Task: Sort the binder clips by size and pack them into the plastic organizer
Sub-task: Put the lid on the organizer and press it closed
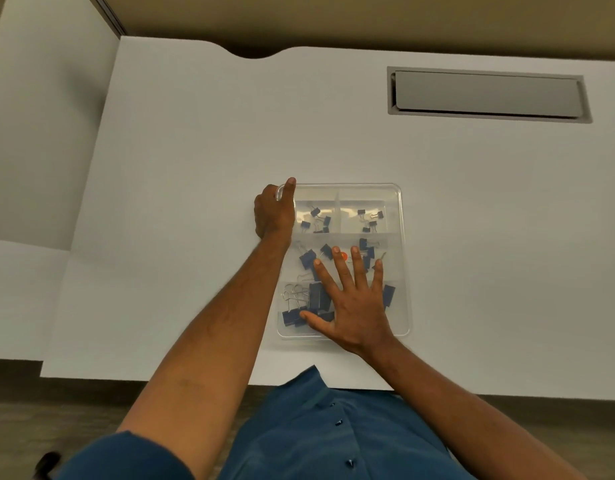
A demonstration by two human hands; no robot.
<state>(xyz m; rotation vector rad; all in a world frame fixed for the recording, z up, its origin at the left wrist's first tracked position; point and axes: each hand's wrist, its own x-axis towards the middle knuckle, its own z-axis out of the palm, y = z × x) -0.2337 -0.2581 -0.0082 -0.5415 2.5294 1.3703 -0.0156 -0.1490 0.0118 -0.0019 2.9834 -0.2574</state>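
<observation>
Your right hand [354, 303] lies flat over the near part of the clear plastic organizer [399, 220], fingers [358, 268] straight and spread. Your left hand [274, 213] grips the organizer's far-left corner, fingers curled round the rim. The organizer sits on the white surface [195, 168], near its near edge. Small binder clips [318, 218] fill the two far compartments, medium clips [308, 258] the middle one, large clips [318, 297] the near one. A grey panel [486, 94] lies far right.

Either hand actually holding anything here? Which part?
Left hand grips the plastic organizer at its far-left corner, index finger along the rim. Right hand lies flat, fingers spread, over the clips; it holds nothing.
</observation>
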